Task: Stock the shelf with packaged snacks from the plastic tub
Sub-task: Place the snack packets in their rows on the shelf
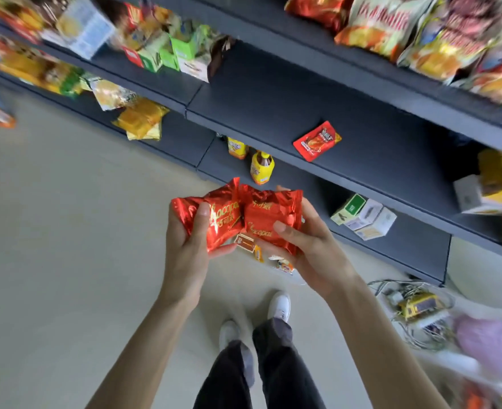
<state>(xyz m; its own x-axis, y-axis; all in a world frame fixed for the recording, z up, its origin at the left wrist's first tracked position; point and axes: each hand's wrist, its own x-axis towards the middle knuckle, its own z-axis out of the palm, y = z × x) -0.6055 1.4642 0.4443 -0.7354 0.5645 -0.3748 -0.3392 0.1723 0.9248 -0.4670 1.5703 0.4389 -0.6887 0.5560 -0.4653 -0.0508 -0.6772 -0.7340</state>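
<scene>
Snack packets in red foil sit side by side, left hand and right hand each gripping one, seemingly readied for the shelf.

Bright, even light; the red foil packets glint in the grip. Away from it, shelf goods blur and bend.

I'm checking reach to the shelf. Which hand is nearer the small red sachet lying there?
Right. The right hand is straight below the red sachet; the left hand is below and further left. Each grips a red foil pack.
</scene>
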